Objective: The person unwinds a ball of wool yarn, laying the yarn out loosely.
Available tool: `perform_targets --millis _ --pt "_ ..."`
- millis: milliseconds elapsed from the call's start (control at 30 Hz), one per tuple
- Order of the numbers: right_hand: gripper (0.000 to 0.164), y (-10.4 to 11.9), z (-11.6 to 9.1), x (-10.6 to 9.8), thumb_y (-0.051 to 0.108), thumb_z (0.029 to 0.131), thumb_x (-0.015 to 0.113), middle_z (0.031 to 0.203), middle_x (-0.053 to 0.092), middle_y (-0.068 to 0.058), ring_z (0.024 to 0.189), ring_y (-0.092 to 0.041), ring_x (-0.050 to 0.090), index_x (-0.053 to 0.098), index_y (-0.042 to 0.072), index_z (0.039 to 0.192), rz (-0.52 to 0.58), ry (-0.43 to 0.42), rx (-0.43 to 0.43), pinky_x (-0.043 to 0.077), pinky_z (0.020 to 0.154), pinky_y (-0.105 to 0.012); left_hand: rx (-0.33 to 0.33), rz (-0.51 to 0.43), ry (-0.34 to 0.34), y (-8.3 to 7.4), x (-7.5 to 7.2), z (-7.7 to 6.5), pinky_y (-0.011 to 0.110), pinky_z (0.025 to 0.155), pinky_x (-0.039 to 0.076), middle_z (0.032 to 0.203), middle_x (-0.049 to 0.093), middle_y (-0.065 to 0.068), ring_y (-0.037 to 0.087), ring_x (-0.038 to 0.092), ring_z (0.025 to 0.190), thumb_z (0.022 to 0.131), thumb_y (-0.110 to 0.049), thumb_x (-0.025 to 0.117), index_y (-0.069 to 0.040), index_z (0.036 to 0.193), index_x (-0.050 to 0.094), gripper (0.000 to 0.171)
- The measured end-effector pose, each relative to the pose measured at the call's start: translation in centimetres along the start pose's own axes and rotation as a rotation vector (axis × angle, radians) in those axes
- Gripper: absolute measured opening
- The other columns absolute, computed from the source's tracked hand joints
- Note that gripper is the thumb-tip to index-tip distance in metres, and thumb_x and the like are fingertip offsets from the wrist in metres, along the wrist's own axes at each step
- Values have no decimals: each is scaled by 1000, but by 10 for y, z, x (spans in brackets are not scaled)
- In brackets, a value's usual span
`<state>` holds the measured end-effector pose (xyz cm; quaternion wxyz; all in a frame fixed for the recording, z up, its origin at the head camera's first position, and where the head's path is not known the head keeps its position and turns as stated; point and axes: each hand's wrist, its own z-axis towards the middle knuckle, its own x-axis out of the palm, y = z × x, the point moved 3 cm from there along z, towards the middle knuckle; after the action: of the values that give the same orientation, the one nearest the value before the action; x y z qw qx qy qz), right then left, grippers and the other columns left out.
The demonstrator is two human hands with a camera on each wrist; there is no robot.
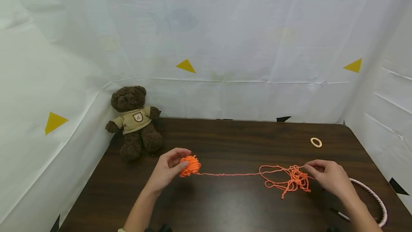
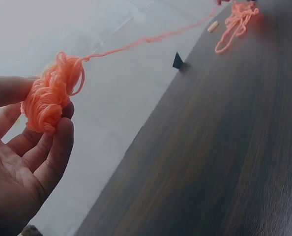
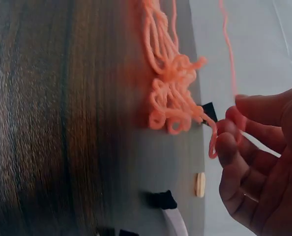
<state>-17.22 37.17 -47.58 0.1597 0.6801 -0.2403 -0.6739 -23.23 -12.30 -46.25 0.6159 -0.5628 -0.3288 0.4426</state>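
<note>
A wound bundle of orange yarn [image 1: 190,166] is held between the thumb and fingers of my left hand [image 1: 168,169], above the dark table. From the bundle a single strand [image 1: 231,174] stretches nearly level to the right. My right hand [image 1: 331,176] pinches the yarn between thumb and fingertips, as the right wrist view shows. Beside those fingertips hangs a loose tangle of the same yarn [image 1: 297,180] with loops and knots. In the left wrist view the bundle [image 2: 50,96] shows many packed loops, with my left fingers [image 2: 62,147] around its lower side.
A brown teddy bear [image 1: 132,122] in a beige shirt sits at the table's back left. A pale ring [image 1: 316,142] lies at the back right. Near my right forearm curves a braided white cord [image 1: 374,196]. White sheeting [image 1: 225,46] surrounds the table [image 1: 225,203].
</note>
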Motion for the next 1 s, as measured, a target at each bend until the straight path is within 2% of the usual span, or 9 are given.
perform_targets --millis 200,367,467,533,633,767,900,1000 --pt "45 7 2 6 41 94 65 108 68 -21 91 -36 64 68 3 117 -23 -10 -25 49 68 -52 4 7 27 -3 10 1 27 68 53 124 60 15 23 63 95 94 -13 67 -6 123 62 30" --pt "41 31 2 16 39 94 66 93 69 -8 73 -20 61 69 6 118 6 -14 -77 47 59 -40 -9 10 27 -3 15 1 27 69 52 124 60 19 23 62 96 94 -13 67 -7 122 63 29" --pt "33 59 -2 27 32 93 69 86 67 1 65 -13 54 70 9 116 64 -20 -147 42 53 -31 -6 0 41 -4 18 2 28 70 53 123 60 18 23 63 96 94 -13 67 -6 122 63 29" --pt "27 80 -7 35 27 91 72 87 66 4 65 -12 55 72 12 113 123 -23 -211 43 52 -28 2 -2 49 -5 21 3 28 70 53 122 61 14 23 63 95 94 -13 67 -7 122 64 29" --pt "22 113 -14 51 24 90 73 93 68 6 65 -9 58 72 15 111 210 28 -331 45 52 -26 18 3 55 -6 25 4 29 73 53 121 62 13 24 63 97 94 -12 67 -7 121 64 28" --pt "26 149 -23 68 28 92 70 107 68 4 63 -5 57 70 19 117 284 142 -450 47 51 -25 35 17 68 -7 30 6 31 78 53 119 63 12 26 62 100 94 -12 67 -7 120 65 26" --pt "32 175 -28 81 32 93 69 114 67 3 62 -5 58 67 20 123 344 212 -487 46 49 -26 50 10 84 -8 36 7 32 79 53 119 63 12 26 62 102 95 -11 66 -6 120 64 26" --pt "40 193 -30 93 33 93 68 117 65 4 62 -6 58 64 18 130 379 256 -499 46 48 -25 49 -13 88 -10 39 8 31 73 54 119 63 14 25 63 97 95 -11 66 -6 121 64 27"
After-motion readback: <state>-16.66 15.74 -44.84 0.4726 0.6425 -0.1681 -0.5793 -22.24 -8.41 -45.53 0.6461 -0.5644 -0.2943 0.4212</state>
